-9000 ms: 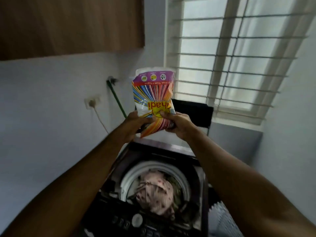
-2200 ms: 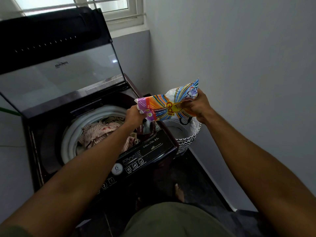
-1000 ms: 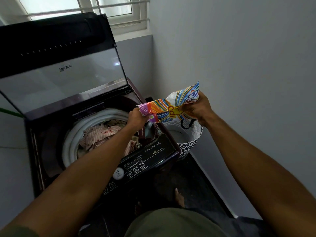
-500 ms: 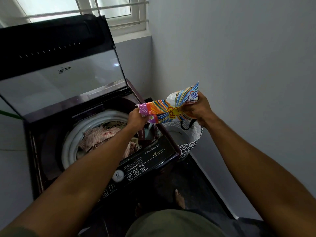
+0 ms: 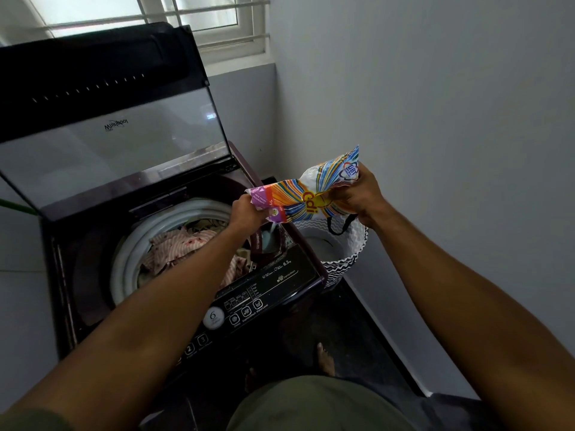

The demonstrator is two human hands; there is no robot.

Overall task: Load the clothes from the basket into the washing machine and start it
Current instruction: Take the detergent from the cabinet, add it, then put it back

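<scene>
1. The washing machine point(image 5: 174, 256) stands with its lid point(image 5: 102, 119) raised upright at the back.
2. Striped clothes point(image 5: 174, 247) lie in the white-rimmed drum.
3. The patterned basket point(image 5: 345, 259) sits on the floor, just beside the machine's right side.
4. A colourful detergent packet point(image 5: 308, 197) is held tilted over the machine's front right corner.
5. The right hand point(image 5: 357, 194) has its fingers clamped on the packet's upper end.
6. The left hand point(image 5: 249, 209) pinches the lower end.

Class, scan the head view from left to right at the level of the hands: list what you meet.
Clothes in the drum → left hand → detergent packet → right hand → grey wall.
</scene>
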